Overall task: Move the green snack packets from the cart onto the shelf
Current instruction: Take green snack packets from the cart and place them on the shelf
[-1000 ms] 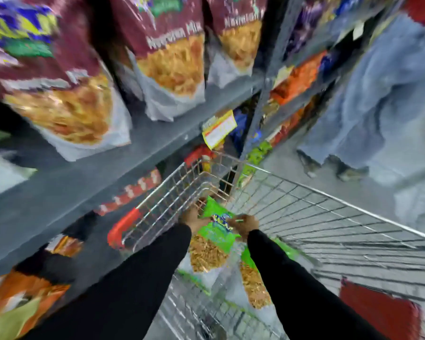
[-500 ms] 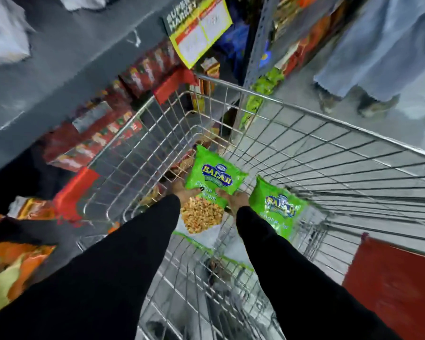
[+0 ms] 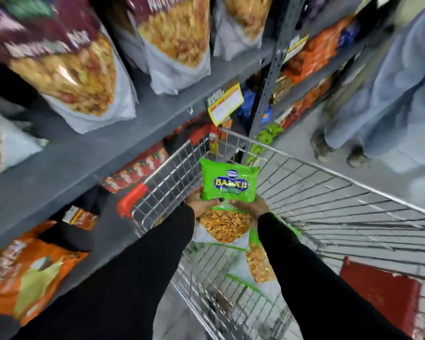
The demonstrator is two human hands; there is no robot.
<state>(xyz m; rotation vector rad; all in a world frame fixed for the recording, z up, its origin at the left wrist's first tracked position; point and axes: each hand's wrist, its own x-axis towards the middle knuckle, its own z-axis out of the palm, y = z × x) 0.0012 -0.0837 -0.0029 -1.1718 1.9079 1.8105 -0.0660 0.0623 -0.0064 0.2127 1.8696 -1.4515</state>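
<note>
Second green packet [image 3: 258, 266] half hidden behind first [image 3: 228, 185]

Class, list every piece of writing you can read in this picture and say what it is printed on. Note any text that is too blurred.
"BALAJI": on the green snack packet held by both hands.
Small print beneath it: too blurred.
Yellow shelf tag: unreadable.
Second yellow tag: unreadable.
White lettering on the maroon bags: blurred by motion.

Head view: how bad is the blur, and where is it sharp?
Head view: sharpest at centre, where the brand print on the green packet reads clearly between the left hand and right hand; motion blur smears the maroon bags on the upper shelf and a bystander's trousers; wide-angle distortion bows the cart rim.
</note>
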